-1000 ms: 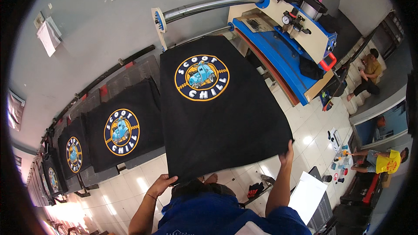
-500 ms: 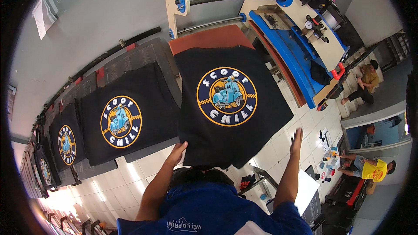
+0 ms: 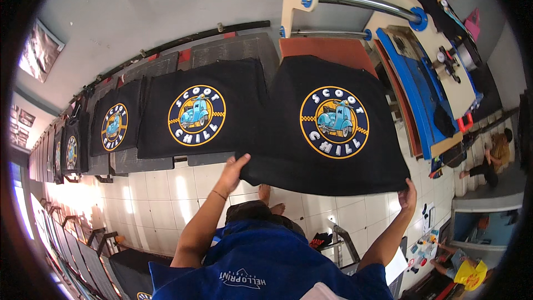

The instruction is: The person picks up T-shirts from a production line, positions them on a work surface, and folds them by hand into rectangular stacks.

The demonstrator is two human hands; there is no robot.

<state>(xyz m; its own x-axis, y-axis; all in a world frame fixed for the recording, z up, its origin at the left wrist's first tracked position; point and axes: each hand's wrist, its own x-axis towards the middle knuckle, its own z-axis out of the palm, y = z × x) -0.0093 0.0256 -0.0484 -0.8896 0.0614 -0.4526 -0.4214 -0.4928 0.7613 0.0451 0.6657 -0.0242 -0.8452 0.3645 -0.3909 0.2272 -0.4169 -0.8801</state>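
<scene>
A black T-shirt [image 3: 280, 158] lies over a reddish-brown press board, its lower part reaching toward me past the board's edge. It bears a round print [image 3: 334, 123] of a light-blue scooter inside a yellow-and-navy ring. My left hand [image 3: 235, 172] pinches the hem at the left corner, thumb on top. At the opposite corner, my right hand [image 3: 409, 195] is closed on the hem's edge. Between the two hands the hem is drawn out nearly straight. A second black shirt [image 3: 150, 128] with the same print lies on a dark board just left.
More printed black shirts [image 3: 101, 114] lie along the row of dark boards to the left. A blue heat press [image 3: 411, 91] with metal rails [image 3: 363, 3] stands at the right. A metal frame [image 3: 347, 241] is near my right arm. Two other people sit at the far right.
My right hand has moved from open beside the shirt to gripping its right corner. The hem is now stretched wider and straighter. My view has shifted, showing more of the row at left.
</scene>
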